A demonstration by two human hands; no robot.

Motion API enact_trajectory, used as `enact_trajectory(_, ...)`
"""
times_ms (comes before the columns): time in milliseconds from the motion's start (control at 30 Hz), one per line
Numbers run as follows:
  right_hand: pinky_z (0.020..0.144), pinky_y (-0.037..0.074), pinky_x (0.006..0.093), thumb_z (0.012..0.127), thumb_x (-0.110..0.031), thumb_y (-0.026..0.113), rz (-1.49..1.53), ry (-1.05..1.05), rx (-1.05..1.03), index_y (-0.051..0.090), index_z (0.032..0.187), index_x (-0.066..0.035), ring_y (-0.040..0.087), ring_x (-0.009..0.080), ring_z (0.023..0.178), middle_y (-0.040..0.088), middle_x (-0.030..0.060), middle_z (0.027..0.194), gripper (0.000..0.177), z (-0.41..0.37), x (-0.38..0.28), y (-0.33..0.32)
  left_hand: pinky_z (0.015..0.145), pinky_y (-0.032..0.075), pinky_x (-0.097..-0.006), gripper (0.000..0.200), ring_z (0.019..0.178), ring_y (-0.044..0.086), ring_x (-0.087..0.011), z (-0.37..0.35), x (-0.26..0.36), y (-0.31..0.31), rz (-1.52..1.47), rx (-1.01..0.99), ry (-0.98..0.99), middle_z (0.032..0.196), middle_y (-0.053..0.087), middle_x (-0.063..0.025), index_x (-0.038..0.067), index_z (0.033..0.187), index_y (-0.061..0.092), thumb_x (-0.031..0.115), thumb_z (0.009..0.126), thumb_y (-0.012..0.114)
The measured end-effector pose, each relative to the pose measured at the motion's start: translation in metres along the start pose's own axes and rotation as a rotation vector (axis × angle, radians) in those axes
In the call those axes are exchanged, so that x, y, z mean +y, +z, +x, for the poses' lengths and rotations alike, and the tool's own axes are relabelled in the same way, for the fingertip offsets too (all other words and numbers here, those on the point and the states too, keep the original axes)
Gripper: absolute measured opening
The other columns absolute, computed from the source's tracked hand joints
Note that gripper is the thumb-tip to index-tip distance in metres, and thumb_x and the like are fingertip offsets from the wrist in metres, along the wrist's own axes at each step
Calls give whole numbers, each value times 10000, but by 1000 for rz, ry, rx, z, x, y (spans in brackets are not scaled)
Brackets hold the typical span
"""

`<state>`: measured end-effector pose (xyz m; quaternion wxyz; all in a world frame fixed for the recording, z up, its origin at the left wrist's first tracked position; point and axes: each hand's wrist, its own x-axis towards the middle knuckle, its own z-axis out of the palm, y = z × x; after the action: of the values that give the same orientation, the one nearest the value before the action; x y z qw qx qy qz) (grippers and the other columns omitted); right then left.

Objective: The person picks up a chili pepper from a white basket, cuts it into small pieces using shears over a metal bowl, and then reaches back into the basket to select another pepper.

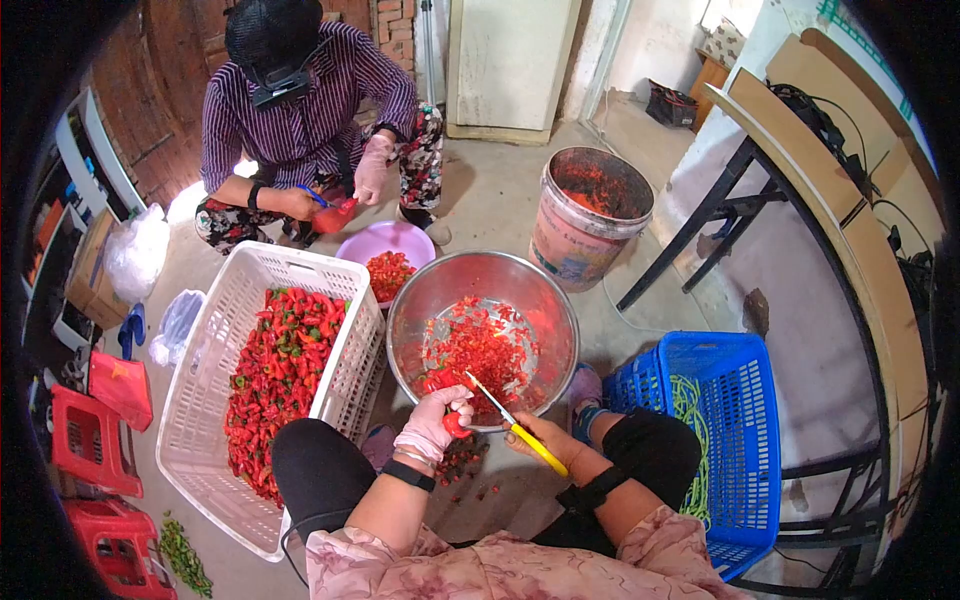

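Note:
My left hand (428, 426), in a thin pale glove, is closed around a red pepper (456, 426) at the near rim of a steel basin (566, 345). Chopped red pepper pieces (474, 342) cover much of the basin's bottom. In my right hand (545, 438) are scissors (541, 449) with yellow handles. Their blades point up and left over the basin, close to my left fingertips, and look parted. To the left, a white plastic crate (200, 375) holds a heap of whole red peppers (285, 370), a few partly green.
Across from me a crouching person (300, 110) holds blue-handled scissors and a red pepper over a pink basin (415, 240). A stained bucket (585, 225) stands behind my basin. On the right are a blue crate (740, 400) and a table (800, 150); red stools (90, 440) stand left.

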<state>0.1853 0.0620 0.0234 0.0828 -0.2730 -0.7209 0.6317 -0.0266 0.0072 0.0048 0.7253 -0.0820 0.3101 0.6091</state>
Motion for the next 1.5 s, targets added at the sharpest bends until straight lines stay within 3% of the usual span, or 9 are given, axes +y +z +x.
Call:
enact_trajectory(533, 591, 391, 238, 823, -250, 591, -91, 37, 172, 549, 920, -32, 429, 79, 643, 482, -1, 676, 242, -9, -15, 13, 400, 390, -250, 57, 461, 454, -97, -10, -17, 8, 480, 219, 432, 613, 512, -4, 55, 804, 555, 46, 768, 597)
enact_trajectory(833, 594, 396, 220, 836, -260, 576, -139, 136, 172, 548, 946, -45, 454, 74, 651, 481, -14, 691, 243, 2, 0, 2, 403, 374, -259, 78, 477, 446, -118, -5, -8, 10, 218, 80, 273, 606, 477, -3, 57, 834, 538, 83, 784, 591)
enact_trajectory(900, 574, 386, 192, 858, -242, 545, 34, -142, 162, 515, 1008, -55, 447, 68, 626, 483, -23, 725, 241, 7, 20, 5, 407, 372, -256, 77, 477, 443, -122, -4, -6, 6, 163, 34, 222, 600, 465, -3, 53, 830, 536, 88, 786, 589)
enact_trajectory(1033, 519, 368, 164, 881, -195, 500, -24, -209, 77, 477, 1068, -59, 427, 56, 580, 476, -30, 759, 232, 7, 19, 2, 416, 368, -251, 71, 484, 440, -134, -5, -5, 6, 134, -46, 188, 586, 431, -5, 42, 820, 534, 94, 792, 573)
enact_trajectory(1100, 471, 358, 152, 893, -168, 465, 653, 497, -56, 474, 1083, -59, 426, 46, 552, 470, -31, 768, 219, 7, -9, -3, 416, 369, -254, 70, 488, 443, -136, -3, -4, 2, 145, -73, 173, 589, 437, -11, 37, 816, 532, 89, 791, 572)
enact_trajectory(1200, 433, 347, 150, 905, -200, 436, 147, 218, -34, 481, 1081, -54, 432, 36, 533, 470, -34, 763, 233, -1, -21, 1, 417, 373, -259, 67, 495, 446, -139, -4, -3, 2, 173, -100, 153, 594, 447, -21, 29, 804, 529, 77, 785, 572)
enact_trajectory(1300, 432, 349, 152, 907, -243, 433, 21, 88, -46, 492, 1060, -59, 447, 32, 538, 476, -36, 749, 246, -1, -10, 0, 419, 379, -263, 65, 498, 447, -140, -2, -1, -2, 199, -98, 145, 594, 453, -28, 21, 792, 531, 68, 780, 575)
enact_trajectory(1400, 436, 345, 150, 898, -233, 460, 366, 166, -93, 514, 1006, -67, 456, 32, 568, 476, -38, 751, 206, 9, 12, 1, 421, 382, -264, 67, 498, 446, -139, -2, 1, -5, 235, -90, 139, 590, 453, -29, 16, 783, 537, 70, 781, 577)
enact_trajectory(1500, 491, 368, 165, 876, -185, 506, 368, 334, -19, 524, 958, -58, 457, 39, 619, 486, -23, 765, 151, 0, -12, 0, 421, 382, -264, 74, 496, 445, -138, -3, 2, -3, 259, -67, 139, 587, 450, -25, 13, 778, 542, 76, 781, 580)
